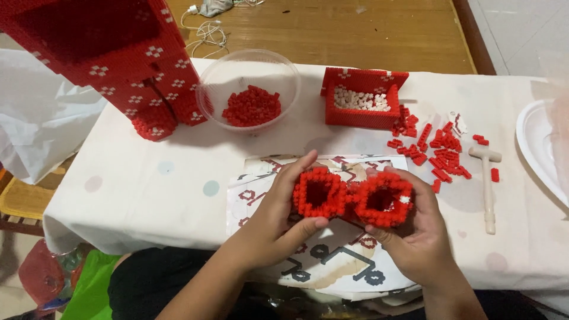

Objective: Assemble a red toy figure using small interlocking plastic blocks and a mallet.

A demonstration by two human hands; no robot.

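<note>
Left hand: your left hand (278, 216) curled around the left ring of the red brick piece (352, 197), thumb pressed under its lower edge and fingers wrapped over the top, pinching it firmly.
Right hand: your right hand (418, 228) cupped the right ring of the same piece, fingers closed behind it and thumb against its front.
Held piece: two hollow red rings joined side by side, held just above the printed instruction sheet (332, 261) at the table's near edge, at 6 o'clock from the clear bowl.
Clear bowl: the clear plastic bowl (249, 74) sat at 11 o'clock from your hands, holding a heap of small red bricks (252, 106).
Red box: a red brick-built box (363, 98) with white bricks inside stood at 12 o'clock.
Loose bricks: scattered red pieces (441, 151) lay at 2 o'clock, well apart from your right hand.
Mallet: a small pale mallet (487, 184) lay at 3 o'clock.
Tower: a large red brick structure (118, 59) with white flower marks stood at 10 o'clock.
Plate: a white plate (536, 148) sat at the far right edge.
</note>
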